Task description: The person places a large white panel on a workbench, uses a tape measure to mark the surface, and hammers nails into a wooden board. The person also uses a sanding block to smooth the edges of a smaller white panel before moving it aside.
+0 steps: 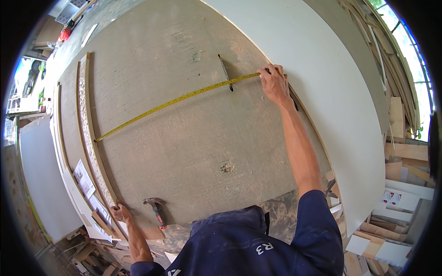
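Note:
A yellow tape measure (184, 97) stretches across the worn grey-brown tabletop (184, 156), its far-left end meeting the edge of a long narrow board (87, 119) with a speckled strip along its face. My right hand (275, 85) is closed on the tape measure at the other end, by the edge of a big white panel (331, 69). Low on the left, my left hand (120, 213) grips the near end of the narrow board. A claw hammer (157, 213) with a red and black handle lies to the right of that hand. A dark, thin toothed strip (224, 71) lies by the tape.
Printed sheets (85, 178) rest on boards left of the narrow board. Another pale panel (43, 175) stands farther left. Wood offcuts (377, 230) are piled at the lower right, and long planks (386, 50) lean along the right side by the windows.

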The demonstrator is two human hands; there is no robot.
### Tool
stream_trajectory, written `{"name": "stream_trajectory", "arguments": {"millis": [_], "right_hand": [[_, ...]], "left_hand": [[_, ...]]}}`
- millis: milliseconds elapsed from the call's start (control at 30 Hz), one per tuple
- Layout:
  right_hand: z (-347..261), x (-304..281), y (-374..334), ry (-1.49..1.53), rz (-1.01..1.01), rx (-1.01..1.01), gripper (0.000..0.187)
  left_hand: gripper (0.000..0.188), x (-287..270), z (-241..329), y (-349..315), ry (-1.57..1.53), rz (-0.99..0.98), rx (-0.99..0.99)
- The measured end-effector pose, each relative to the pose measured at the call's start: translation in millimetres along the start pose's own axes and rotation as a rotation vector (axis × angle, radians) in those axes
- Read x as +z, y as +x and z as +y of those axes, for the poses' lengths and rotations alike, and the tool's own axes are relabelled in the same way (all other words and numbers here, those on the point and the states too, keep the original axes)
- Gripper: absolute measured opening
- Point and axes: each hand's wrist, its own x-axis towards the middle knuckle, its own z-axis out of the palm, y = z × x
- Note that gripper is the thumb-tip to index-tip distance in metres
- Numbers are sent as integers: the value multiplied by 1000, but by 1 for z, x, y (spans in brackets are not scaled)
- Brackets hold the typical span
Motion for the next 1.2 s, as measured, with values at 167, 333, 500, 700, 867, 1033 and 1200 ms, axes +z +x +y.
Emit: {"name": "stream_trajectory", "arguments": {"millis": [167,333,500,700,867,1033,1200], "right_hand": [[3,3,0,-15,23,-9,21],[3,4,1,-15,24,-20,21],[0,-1,1,-6,14,-17,21],[1,0,-1,-4,12,-17,21],[-5,-1,2,-19,9,-31,21],[3,1,-2,-10,21,-24,21],[2,3,-1,-20,22,-30,21]], "left_hand": [[44,0,4,0,2,-20,-2],[38,-2,8,-2,-3,-27,-17],[35,-5,8,-1,-3,-61,-29],[38,-9,18,-2,21,-81,-61],[42,-4,14,-6,26,-42,-41],[42,-11,20,-1,38,-28,-20],[41,-10,21,-3,30,-39,-43]]}}
